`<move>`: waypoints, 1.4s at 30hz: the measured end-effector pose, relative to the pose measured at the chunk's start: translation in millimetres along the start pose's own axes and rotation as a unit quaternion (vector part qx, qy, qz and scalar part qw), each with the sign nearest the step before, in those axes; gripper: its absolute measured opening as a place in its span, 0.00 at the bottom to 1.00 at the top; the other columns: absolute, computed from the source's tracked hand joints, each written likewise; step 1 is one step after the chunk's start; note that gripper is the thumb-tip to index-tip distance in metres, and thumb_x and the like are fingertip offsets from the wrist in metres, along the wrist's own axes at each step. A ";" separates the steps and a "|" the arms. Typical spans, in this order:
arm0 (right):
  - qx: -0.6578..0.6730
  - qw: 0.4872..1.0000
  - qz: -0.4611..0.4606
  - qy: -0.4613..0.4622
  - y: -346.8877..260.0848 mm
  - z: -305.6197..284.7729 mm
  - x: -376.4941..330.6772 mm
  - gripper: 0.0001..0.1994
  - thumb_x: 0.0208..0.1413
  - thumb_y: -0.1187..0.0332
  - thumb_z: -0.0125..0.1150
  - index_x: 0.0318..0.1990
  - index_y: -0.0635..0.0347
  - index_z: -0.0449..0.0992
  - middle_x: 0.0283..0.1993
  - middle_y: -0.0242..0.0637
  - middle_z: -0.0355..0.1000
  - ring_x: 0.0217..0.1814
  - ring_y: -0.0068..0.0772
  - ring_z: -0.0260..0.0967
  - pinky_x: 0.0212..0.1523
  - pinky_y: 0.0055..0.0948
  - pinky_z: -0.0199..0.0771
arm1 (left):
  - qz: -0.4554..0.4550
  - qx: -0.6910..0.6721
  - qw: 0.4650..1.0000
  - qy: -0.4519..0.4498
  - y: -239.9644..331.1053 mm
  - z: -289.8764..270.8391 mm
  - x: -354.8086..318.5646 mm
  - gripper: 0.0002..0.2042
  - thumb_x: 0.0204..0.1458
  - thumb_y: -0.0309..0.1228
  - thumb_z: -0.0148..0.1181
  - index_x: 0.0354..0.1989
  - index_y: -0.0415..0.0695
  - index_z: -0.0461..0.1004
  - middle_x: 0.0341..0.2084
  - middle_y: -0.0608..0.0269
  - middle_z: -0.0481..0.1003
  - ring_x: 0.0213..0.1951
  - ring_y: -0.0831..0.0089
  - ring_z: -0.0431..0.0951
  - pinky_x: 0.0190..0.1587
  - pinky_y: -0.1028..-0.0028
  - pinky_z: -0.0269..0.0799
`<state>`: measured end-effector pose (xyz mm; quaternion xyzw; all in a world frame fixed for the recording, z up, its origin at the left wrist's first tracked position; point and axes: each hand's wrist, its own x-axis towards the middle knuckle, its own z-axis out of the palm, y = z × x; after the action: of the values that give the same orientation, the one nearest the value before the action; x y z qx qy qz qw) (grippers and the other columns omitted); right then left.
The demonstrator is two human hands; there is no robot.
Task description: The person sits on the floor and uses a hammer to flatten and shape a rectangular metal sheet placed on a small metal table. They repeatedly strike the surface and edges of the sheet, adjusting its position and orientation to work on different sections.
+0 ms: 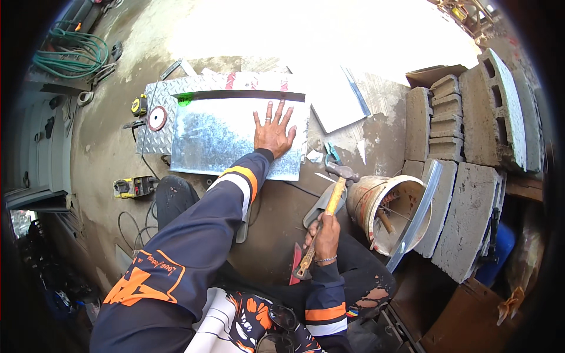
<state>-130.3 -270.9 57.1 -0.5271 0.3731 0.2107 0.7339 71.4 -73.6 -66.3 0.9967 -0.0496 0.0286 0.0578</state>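
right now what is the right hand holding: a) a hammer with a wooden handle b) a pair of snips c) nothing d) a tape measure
a: the right hand grips the wooden handle of a hammer, head raised, while the left hand lies flat on the metal sheet.

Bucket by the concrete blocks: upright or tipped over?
Tipped. The bucket lies on its side beside the concrete blocks, its open mouth facing the camera, with a few rods visible inside. The right hand holds a hammer close by.

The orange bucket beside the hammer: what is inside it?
Inside the orange bucket a wooden handle and some thin metal rods show. A long pale strip lies across its rim. The bucket wall hides the bottom and the handle's lower end.
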 end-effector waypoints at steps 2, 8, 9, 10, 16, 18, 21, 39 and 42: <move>0.040 0.999 -0.008 0.012 -1.4 -1.1 4.8 0.15 0.70 0.54 0.38 0.38 0.56 0.60 0.19 0.33 0.60 0.09 0.30 0.60 0.08 0.34 0.65 | -0.006 -0.005 1.000 -0.005 -2.3 -1.0 1.9 0.31 0.63 0.50 0.42 0.75 0.59 0.54 0.77 0.63 0.45 0.76 0.52 0.44 0.71 0.34 0.35; -0.039 0.994 0.075 -0.066 18.4 23.3 -1.9 0.15 0.69 0.53 0.40 0.39 0.56 0.60 0.18 0.33 0.60 0.10 0.30 0.59 0.10 0.34 0.66 | -0.002 -0.009 1.000 0.007 -1.2 -1.0 1.0 0.30 0.63 0.50 0.42 0.74 0.58 0.55 0.76 0.62 0.47 0.75 0.52 0.46 0.71 0.34 0.38; -0.024 0.996 0.066 -0.051 19.0 21.3 -3.3 0.15 0.69 0.53 0.40 0.39 0.56 0.60 0.18 0.33 0.60 0.10 0.30 0.60 0.10 0.34 0.66 | -0.003 -0.008 1.000 0.005 -3.1 -1.3 1.4 0.30 0.63 0.50 0.43 0.74 0.58 0.55 0.76 0.62 0.47 0.75 0.52 0.46 0.71 0.34 0.38; -0.009 0.998 0.057 -0.035 19.2 17.9 -4.2 0.15 0.69 0.53 0.40 0.39 0.56 0.60 0.18 0.33 0.60 0.10 0.30 0.60 0.10 0.34 0.65 | -0.004 -0.007 1.000 0.004 -4.2 -1.2 2.3 0.30 0.63 0.50 0.43 0.74 0.58 0.55 0.76 0.62 0.47 0.75 0.52 0.46 0.71 0.34 0.38; 0.058 0.997 0.040 0.005 21.2 29.7 -0.9 0.15 0.70 0.53 0.39 0.38 0.56 0.60 0.18 0.33 0.60 0.09 0.30 0.59 0.09 0.34 0.64 | 0.001 -0.007 1.000 0.021 -4.4 3.4 0.8 0.30 0.63 0.50 0.43 0.74 0.59 0.56 0.76 0.62 0.47 0.75 0.52 0.47 0.71 0.34 0.38; 0.011 0.998 0.060 -0.034 19.3 26.5 -5.7 0.16 0.70 0.53 0.39 0.38 0.56 0.60 0.18 0.33 0.60 0.09 0.29 0.59 0.09 0.33 0.64 | 0.000 -0.005 1.000 0.018 -4.4 4.3 0.7 0.30 0.63 0.51 0.43 0.74 0.59 0.56 0.76 0.62 0.47 0.75 0.53 0.47 0.71 0.34 0.38; 0.022 0.997 0.059 -0.041 19.0 15.0 -9.7 0.16 0.70 0.52 0.39 0.38 0.55 0.60 0.19 0.33 0.59 0.09 0.29 0.59 0.09 0.33 0.64 | 0.001 -0.002 1.000 0.014 -7.4 2.4 -1.3 0.30 0.63 0.50 0.44 0.74 0.59 0.56 0.76 0.63 0.47 0.75 0.53 0.47 0.70 0.34 0.39; 0.042 0.998 0.036 0.013 19.0 24.1 -0.2 0.16 0.70 0.52 0.40 0.39 0.56 0.61 0.19 0.33 0.60 0.10 0.30 0.59 0.10 0.34 0.65 | 0.000 -0.017 1.000 0.015 -9.4 -0.5 4.0 0.29 0.63 0.50 0.43 0.73 0.60 0.56 0.76 0.65 0.48 0.75 0.54 0.47 0.71 0.34 0.37; -0.067 0.995 0.049 -0.047 24.0 23.6 -5.8 0.16 0.70 0.54 0.43 0.38 0.58 0.62 0.18 0.33 0.62 0.10 0.29 0.62 0.09 0.32 0.64 | 0.006 -0.021 1.000 0.020 -14.1 -2.7 7.2 0.29 0.63 0.50 0.43 0.73 0.61 0.56 0.76 0.65 0.48 0.75 0.54 0.47 0.71 0.34 0.38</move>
<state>-143.1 -239.9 50.7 -0.5456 0.3485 0.2950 0.7027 79.9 -60.1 -64.8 0.9942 -0.0549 0.0480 0.0796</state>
